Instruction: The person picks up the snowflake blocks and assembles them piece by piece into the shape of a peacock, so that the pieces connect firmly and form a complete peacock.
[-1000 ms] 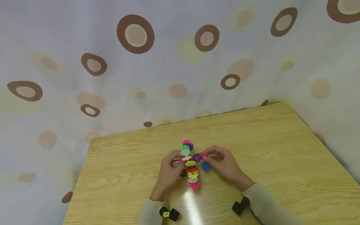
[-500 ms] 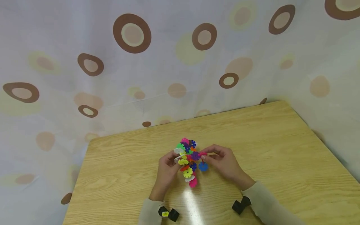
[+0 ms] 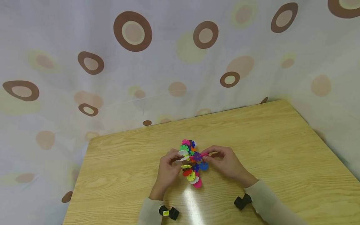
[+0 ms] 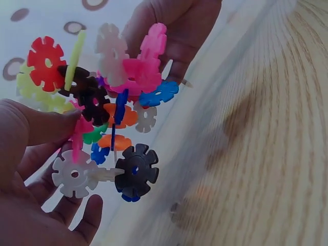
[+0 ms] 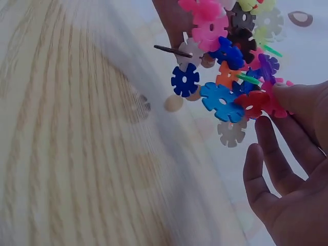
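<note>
Head view – both hands' fingers clamp disc cluster (image 3: 191, 164); left wrist alone shows black disc (image 4: 136, 170).

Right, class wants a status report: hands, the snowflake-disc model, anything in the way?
Left hand and right hand both pinch the disc model. Model held above the table. Nothing in the way.

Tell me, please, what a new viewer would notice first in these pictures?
First, the bright cluster of interlocking plastic discs, held just above the middle of the wooden table. The left hand and right hand pinch it from both sides. Behind the table hangs a pale curtain with brown rings.
</note>
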`<state>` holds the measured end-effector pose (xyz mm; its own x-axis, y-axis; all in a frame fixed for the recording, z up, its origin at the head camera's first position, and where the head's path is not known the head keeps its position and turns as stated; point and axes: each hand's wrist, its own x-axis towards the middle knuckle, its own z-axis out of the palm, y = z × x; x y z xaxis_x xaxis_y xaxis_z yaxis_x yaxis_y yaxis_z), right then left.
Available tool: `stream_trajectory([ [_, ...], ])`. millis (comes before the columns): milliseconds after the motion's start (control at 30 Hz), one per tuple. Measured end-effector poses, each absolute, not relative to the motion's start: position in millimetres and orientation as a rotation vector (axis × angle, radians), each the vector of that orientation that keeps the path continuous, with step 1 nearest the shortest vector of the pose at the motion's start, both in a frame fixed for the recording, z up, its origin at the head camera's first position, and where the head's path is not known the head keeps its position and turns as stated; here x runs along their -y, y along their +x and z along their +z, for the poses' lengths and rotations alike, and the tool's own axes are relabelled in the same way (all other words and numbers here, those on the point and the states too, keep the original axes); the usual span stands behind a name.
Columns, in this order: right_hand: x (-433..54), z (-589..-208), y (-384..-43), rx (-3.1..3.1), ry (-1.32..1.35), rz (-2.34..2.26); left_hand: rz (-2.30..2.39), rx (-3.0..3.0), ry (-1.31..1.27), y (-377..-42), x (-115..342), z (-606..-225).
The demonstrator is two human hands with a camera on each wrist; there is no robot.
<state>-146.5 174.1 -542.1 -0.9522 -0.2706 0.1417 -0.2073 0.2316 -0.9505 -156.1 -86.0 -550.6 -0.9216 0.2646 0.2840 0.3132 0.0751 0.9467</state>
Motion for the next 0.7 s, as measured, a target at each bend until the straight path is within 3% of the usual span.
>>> stream_trajectory([
  [700,-180.7,-531.6,-146.8,-2.63,-0.677,-1.607,-1.788,2.399,-0.615,-150.8,81.0,-550.7],
])
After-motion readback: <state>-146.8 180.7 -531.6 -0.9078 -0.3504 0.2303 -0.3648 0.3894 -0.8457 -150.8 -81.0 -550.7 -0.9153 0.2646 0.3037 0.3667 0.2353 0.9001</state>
